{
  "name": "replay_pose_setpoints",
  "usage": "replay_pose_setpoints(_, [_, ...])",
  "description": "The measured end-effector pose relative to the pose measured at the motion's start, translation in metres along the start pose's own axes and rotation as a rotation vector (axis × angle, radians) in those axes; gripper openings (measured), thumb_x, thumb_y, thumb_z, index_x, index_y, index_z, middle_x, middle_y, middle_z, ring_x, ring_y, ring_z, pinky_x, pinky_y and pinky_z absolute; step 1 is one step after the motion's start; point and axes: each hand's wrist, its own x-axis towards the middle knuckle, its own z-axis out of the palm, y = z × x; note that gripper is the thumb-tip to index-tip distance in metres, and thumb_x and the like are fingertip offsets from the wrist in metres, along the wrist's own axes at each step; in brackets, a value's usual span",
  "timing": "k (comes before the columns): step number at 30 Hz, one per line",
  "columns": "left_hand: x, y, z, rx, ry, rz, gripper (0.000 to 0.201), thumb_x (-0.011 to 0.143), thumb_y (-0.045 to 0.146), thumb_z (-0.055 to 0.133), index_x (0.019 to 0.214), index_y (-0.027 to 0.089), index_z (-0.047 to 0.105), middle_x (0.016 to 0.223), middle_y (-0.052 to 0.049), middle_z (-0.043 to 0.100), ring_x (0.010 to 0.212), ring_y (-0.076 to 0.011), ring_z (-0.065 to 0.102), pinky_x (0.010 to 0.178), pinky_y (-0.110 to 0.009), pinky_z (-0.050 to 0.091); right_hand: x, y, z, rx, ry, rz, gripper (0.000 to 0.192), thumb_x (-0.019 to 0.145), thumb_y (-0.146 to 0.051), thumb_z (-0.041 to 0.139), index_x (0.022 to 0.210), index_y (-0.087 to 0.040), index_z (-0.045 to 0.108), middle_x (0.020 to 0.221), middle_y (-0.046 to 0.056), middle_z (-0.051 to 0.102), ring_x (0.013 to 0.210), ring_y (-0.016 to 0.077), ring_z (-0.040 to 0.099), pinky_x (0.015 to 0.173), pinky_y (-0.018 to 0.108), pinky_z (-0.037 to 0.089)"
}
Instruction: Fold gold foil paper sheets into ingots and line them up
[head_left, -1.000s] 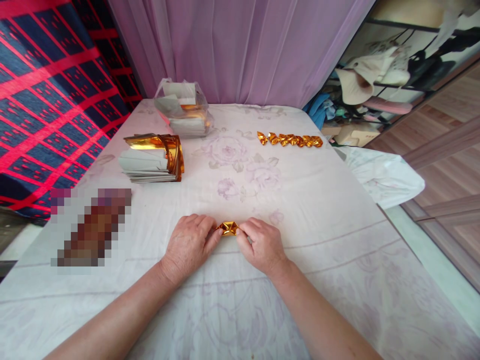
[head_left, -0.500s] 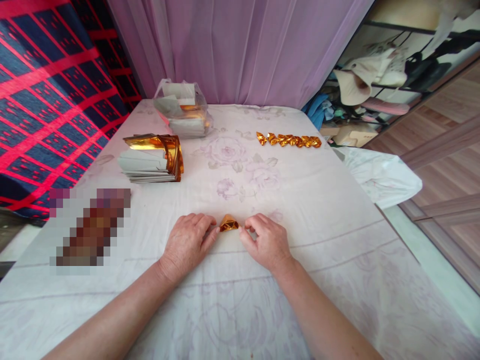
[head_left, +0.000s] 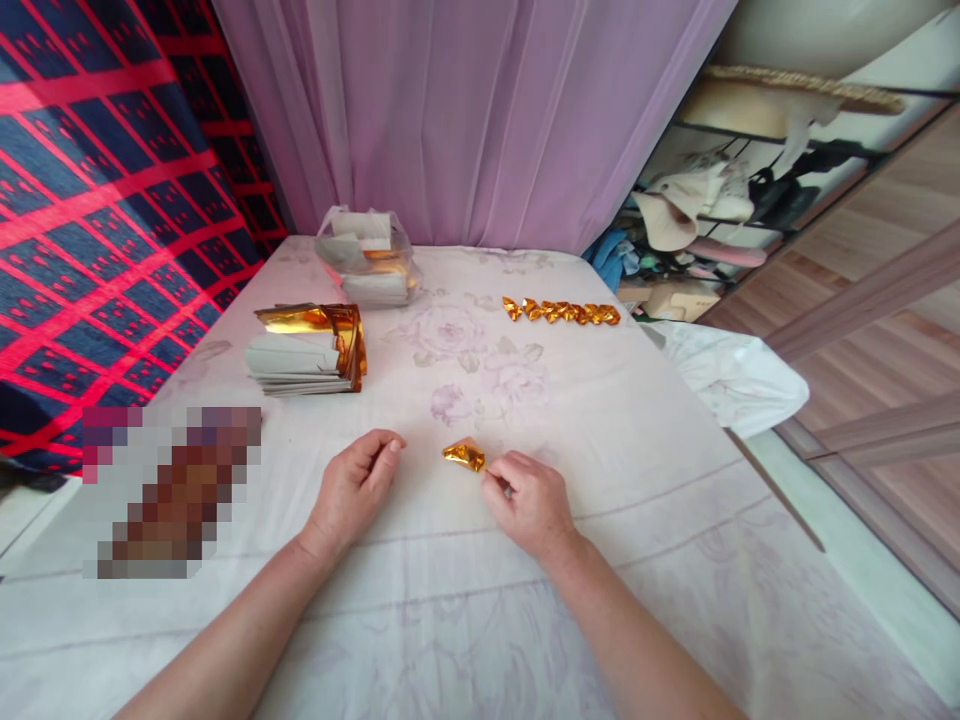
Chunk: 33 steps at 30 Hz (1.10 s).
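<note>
A small folded gold foil piece [head_left: 463, 455] is pinched at its right end by my right hand [head_left: 525, 500], just above the flowered white cloth of the table [head_left: 637, 420]. My left hand [head_left: 352, 485] rests on the cloth a short way to the left of the piece, fingers loosely curled and holding nothing. A row of several finished gold foil pieces [head_left: 561, 312] lies at the far right of the table. A stack of grey-and-gold foil sheets [head_left: 307, 348] sits at the far left.
A clear plastic bag of more foil sheets [head_left: 367, 258] stands at the back by the purple curtain. A blurred patch [head_left: 169, 490] covers something at the left. A white cloth bundle [head_left: 727, 370] lies off the table's right edge, beside cluttered shelves.
My left hand has let go of the gold piece and drawn away to the left. My right hand alone now holds the piece, lifted slightly. The camera has tilted up.
</note>
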Motion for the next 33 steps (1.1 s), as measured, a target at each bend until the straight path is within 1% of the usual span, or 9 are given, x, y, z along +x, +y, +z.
replay_pose_setpoints(3, [0.005, -0.003, -0.002, -0.181, 0.041, -0.067, 0.033, 0.087, 0.051, 0.051, 0.083, 0.020, 0.061, 0.065, 0.003, 0.057, 0.054, -0.0121, 0.056, 0.057, -0.024, 0.047, 0.019, 0.013, -0.003, -0.084, 0.036, 0.085, 0.024, 0.080, -0.019, 0.050, 0.056, -0.021, 0.056, 0.059, -0.002, 0.059, 0.055, 0.0105, 0.051, 0.057, 0.024, 0.030])
replay_pose_setpoints(5, [0.008, -0.004, -0.003, -0.276, 0.074, -0.114, 0.038, 0.083, 0.057, 0.056, 0.083, 0.019, 0.062, 0.067, 0.002, 0.058, 0.054, -0.0116, 0.056, 0.056, -0.024, 0.047, 0.039, 0.026, -0.006, -0.185, 0.044, 0.194, 0.023, 0.080, -0.023, 0.051, 0.059, -0.021, 0.059, 0.062, -0.001, 0.063, 0.058, 0.0115, 0.053, 0.057, 0.023, 0.031])
replay_pose_setpoints(9, [0.010, -0.004, -0.003, -0.422, 0.086, -0.223, 0.050, 0.073, 0.067, 0.064, 0.083, 0.019, 0.063, 0.067, 0.002, 0.057, 0.054, -0.0122, 0.055, 0.047, -0.022, 0.044, 0.086, 0.047, -0.008, -0.379, -0.074, 0.445, 0.025, 0.087, -0.029, 0.049, 0.076, -0.022, 0.070, 0.084, 0.002, 0.072, 0.075, 0.0149, 0.062, 0.063, 0.023, 0.035])
replay_pose_setpoints(10, [0.010, -0.004, -0.003, -0.443, 0.088, -0.234, 0.051, 0.072, 0.068, 0.065, 0.082, 0.019, 0.063, 0.066, 0.002, 0.057, 0.055, -0.0123, 0.055, 0.046, -0.021, 0.044, 0.097, 0.051, -0.006, -0.394, -0.079, 0.469, 0.026, 0.089, -0.030, 0.048, 0.080, -0.023, 0.071, 0.088, 0.002, 0.073, 0.077, 0.0155, 0.063, 0.064, 0.023, 0.036])
replay_pose_setpoints(15, [0.013, -0.004, -0.008, -0.537, 0.101, -0.266, 0.054, 0.068, 0.070, 0.068, 0.081, 0.018, 0.063, 0.069, 0.001, 0.055, 0.057, -0.0121, 0.054, 0.043, -0.019, 0.043, 0.145, 0.060, 0.013, -0.409, -0.101, 0.526, 0.029, 0.091, -0.034, 0.047, 0.090, -0.026, 0.074, 0.095, 0.004, 0.075, 0.084, 0.0177, 0.066, 0.068, 0.024, 0.041])
replay_pose_setpoints(23, [0.020, -0.017, -0.022, -0.743, -0.029, -0.393, 0.051, 0.067, 0.061, 0.077, 0.096, 0.020, 0.066, 0.092, -0.004, 0.060, 0.070, -0.0143, 0.059, 0.044, -0.018, 0.046, 0.206, 0.071, 0.044, -0.404, -0.109, 0.609, 0.031, 0.094, -0.034, 0.045, 0.106, -0.027, 0.073, 0.105, 0.008, 0.074, 0.095, 0.0208, 0.068, 0.081, 0.029, 0.048])
replay_pose_setpoints(25, [0.021, -0.019, -0.024, -0.831, -0.043, -0.417, 0.051, 0.065, 0.058, 0.081, 0.095, 0.019, 0.068, 0.092, -0.004, 0.061, 0.071, -0.0143, 0.059, 0.048, -0.019, 0.050, 0.216, 0.077, 0.051, -0.405, -0.114, 0.636, 0.032, 0.094, -0.033, 0.045, 0.107, -0.026, 0.073, 0.104, 0.009, 0.074, 0.096, 0.0218, 0.068, 0.082, 0.031, 0.049])
replay_pose_setpoints(30, [0.024, -0.021, -0.030, -1.057, -0.053, -0.487, 0.047, 0.062, 0.050, 0.086, 0.094, 0.019, 0.072, 0.097, -0.004, 0.063, 0.080, -0.0157, 0.063, 0.073, -0.029, 0.058, 0.229, 0.093, 0.063, -0.407, -0.107, 0.669, 0.034, 0.095, -0.033, 0.044, 0.110, -0.023, 0.072, 0.106, 0.012, 0.073, 0.099, 0.0243, 0.068, 0.085, 0.034, 0.049])
replay_pose_setpoints(33, [0.026, -0.022, -0.031, -1.105, -0.052, -0.530, 0.044, 0.063, 0.047, 0.087, 0.093, 0.019, 0.073, 0.097, -0.005, 0.063, 0.081, -0.0163, 0.063, 0.075, -0.031, 0.058, 0.232, 0.098, 0.068, -0.406, -0.104, 0.669, 0.034, 0.096, -0.033, 0.044, 0.114, -0.022, 0.071, 0.109, 0.013, 0.072, 0.102, 0.0239, 0.067, 0.087, 0.034, 0.049])
